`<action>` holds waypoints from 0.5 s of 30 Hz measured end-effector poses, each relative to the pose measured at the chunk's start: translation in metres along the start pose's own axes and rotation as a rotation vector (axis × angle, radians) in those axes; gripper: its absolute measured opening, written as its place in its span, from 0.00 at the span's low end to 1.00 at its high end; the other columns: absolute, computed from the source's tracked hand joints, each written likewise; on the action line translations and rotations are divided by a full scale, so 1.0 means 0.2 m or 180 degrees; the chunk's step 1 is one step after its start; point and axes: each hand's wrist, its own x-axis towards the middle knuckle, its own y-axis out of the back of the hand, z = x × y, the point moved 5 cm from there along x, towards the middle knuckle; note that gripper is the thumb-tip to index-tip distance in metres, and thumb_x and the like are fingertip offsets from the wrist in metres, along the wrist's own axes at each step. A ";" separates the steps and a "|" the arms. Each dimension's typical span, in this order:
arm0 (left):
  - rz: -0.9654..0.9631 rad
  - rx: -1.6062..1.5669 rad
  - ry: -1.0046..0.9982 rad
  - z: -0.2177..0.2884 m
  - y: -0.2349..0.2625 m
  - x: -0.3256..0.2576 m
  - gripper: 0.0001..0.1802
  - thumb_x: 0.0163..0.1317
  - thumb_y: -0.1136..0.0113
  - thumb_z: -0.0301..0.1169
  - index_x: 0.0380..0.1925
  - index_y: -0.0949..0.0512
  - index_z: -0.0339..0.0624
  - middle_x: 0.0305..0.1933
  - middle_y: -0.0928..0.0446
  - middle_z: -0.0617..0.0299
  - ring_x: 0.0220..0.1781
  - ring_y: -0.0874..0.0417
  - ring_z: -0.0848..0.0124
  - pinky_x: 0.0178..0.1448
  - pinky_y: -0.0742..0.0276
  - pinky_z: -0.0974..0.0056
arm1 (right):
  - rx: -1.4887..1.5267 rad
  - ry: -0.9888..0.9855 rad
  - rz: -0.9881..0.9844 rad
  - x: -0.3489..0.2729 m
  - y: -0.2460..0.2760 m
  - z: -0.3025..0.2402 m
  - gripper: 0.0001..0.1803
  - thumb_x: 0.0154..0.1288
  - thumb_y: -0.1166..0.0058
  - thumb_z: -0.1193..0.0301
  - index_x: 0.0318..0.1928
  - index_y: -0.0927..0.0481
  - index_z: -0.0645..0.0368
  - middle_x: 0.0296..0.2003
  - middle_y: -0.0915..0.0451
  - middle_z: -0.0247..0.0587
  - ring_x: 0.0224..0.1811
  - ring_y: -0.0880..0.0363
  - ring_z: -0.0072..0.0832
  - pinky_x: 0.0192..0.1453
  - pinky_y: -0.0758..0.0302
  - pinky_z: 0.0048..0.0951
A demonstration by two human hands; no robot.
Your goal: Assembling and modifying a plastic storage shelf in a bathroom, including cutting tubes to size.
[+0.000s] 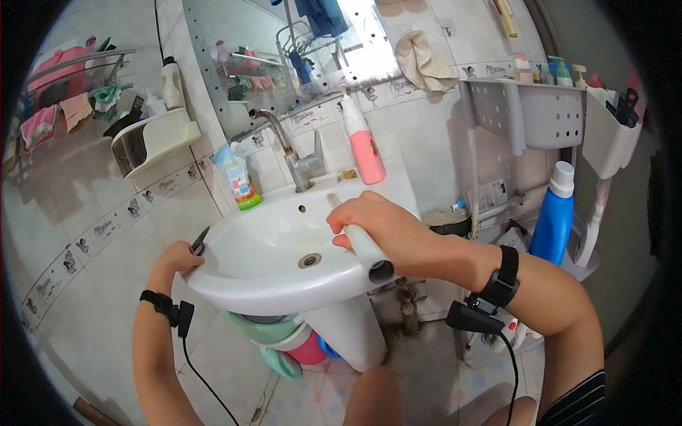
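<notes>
A white washbasin [245, 284] on a pedestal stands in front of me, with a metal tap [302, 167] at its back. My right hand [387, 231] is closed around a white tube-like handle [364, 248] above the basin's right side. The handle's near end is round and dark, seemingly hollow; its far end points toward the tap. At the basin's left rim, my left hand [181, 259] has its fingers closed around a thin, dark pointed object [201, 241]. Most of that object is hidden, so its kind does not show.
A pink pump bottle [368, 153] and an upright pouch [238, 177] stand on the basin's back ledge. Basins and buckets [266, 330] sit underneath. To the right are a shelf rack with a grey basket [547, 117] and a blue bottle [553, 224]. A white holder [160, 142] hangs on the left wall.
</notes>
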 end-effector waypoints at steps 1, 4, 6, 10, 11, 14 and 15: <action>-0.0088 -0.0027 0.0067 0.00 -0.01 -0.01 0.21 0.39 0.39 0.46 0.22 0.20 0.36 0.24 0.22 0.47 0.28 0.20 0.55 0.36 0.26 0.59 | -0.0101 -0.0232 -0.0189 0.01 -0.02 0.01 0.13 0.51 0.46 0.77 0.40 0.27 0.57 0.36 0.24 0.41 0.41 0.31 0.41 0.44 0.31 0.37; 0.0260 -0.0038 -0.0027 -0.04 -0.02 0.00 0.18 0.43 0.39 0.41 0.25 0.20 0.35 0.26 0.22 0.46 0.28 0.21 0.54 0.36 0.26 0.57 | -0.0326 -0.0424 -0.0306 0.02 -0.03 0.03 0.13 0.51 0.46 0.77 0.40 0.27 0.56 0.37 0.24 0.40 0.41 0.30 0.40 0.45 0.30 0.36; 0.0692 -0.0009 -0.0158 -0.09 0.01 -0.04 0.17 0.46 0.40 0.39 0.27 0.21 0.34 0.26 0.22 0.47 0.27 0.21 0.53 0.34 0.27 0.56 | -0.0379 -0.0429 -0.0400 0.04 -0.02 0.00 0.13 0.52 0.46 0.76 0.40 0.26 0.56 0.37 0.24 0.39 0.41 0.30 0.40 0.45 0.30 0.36; 0.1825 -0.0912 -0.0248 -0.06 0.27 -0.36 0.12 0.59 0.49 0.33 0.32 0.27 0.34 0.19 0.28 0.54 0.20 0.26 0.66 0.25 0.31 0.60 | -0.0590 -0.0101 -0.0181 0.07 -0.02 0.00 0.07 0.53 0.46 0.75 0.34 0.27 0.55 0.31 0.25 0.36 0.38 0.31 0.38 0.42 0.32 0.35; 0.1724 -0.1782 -0.0024 -0.01 0.31 -0.45 0.10 0.62 0.50 0.32 0.31 0.29 0.35 0.16 0.30 0.56 0.19 0.26 0.67 0.23 0.33 0.62 | -0.0612 -0.0105 -0.0182 0.08 -0.01 0.01 0.07 0.53 0.46 0.75 0.34 0.27 0.55 0.31 0.25 0.36 0.38 0.31 0.38 0.42 0.32 0.35; 0.2292 -0.2214 -0.0478 0.09 0.49 -0.80 0.08 0.65 0.55 0.31 0.33 0.30 0.38 0.18 0.32 0.64 0.19 0.32 0.78 0.20 0.39 0.71 | -0.0701 -0.0102 -0.0139 0.10 0.02 0.02 0.07 0.53 0.46 0.74 0.34 0.28 0.54 0.32 0.26 0.36 0.39 0.31 0.38 0.43 0.32 0.35; 0.2655 -0.2433 -0.0609 0.09 0.54 -0.92 0.07 0.66 0.55 0.30 0.34 0.30 0.38 0.20 0.32 0.67 0.20 0.33 0.80 0.20 0.40 0.72 | -0.0669 -0.0067 -0.0072 0.11 0.02 0.03 0.08 0.53 0.46 0.73 0.34 0.28 0.54 0.32 0.26 0.36 0.39 0.31 0.38 0.43 0.32 0.35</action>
